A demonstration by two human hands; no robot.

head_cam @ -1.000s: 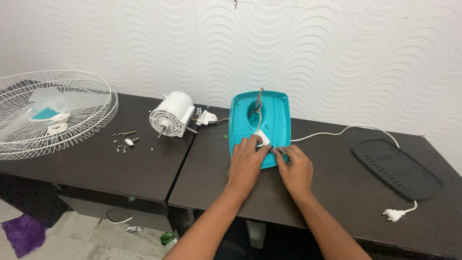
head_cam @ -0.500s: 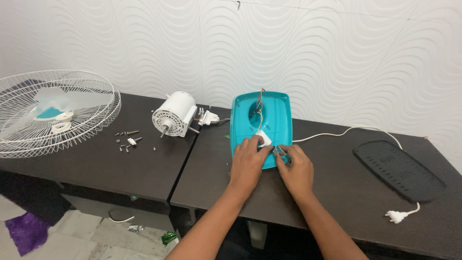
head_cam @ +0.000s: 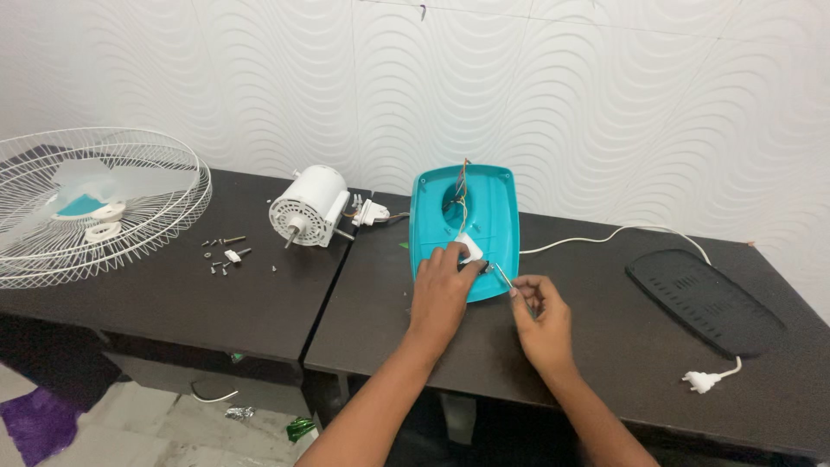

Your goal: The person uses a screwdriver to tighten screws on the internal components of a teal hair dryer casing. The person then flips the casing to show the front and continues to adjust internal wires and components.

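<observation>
A teal fan base cover (head_cam: 488, 203) lies on the dark table (head_cam: 389, 337), with wires rising from its round opening. My left hand (head_cam: 443, 290) rests on the cover's near edge and pinches a small white part (head_cam: 471, 248) inside it. To the right, my right hand (head_cam: 540, 320) grips a thin metal tool (head_cam: 501, 275) whose tip points at the white part.
A white fan motor (head_cam: 307, 206) with a small switch block (head_cam: 370, 212) lies left of the cover. Loose screws (head_cam: 223, 255) and a white wire fan guard (head_cam: 91, 203) are at far left. A black base plate (head_cam: 705, 298) and a white cord with plug (head_cam: 705, 379) lie at right.
My right hand has moved slightly right and nearer, away from the cover's edge, with the tool. My left hand stays on the white part.
</observation>
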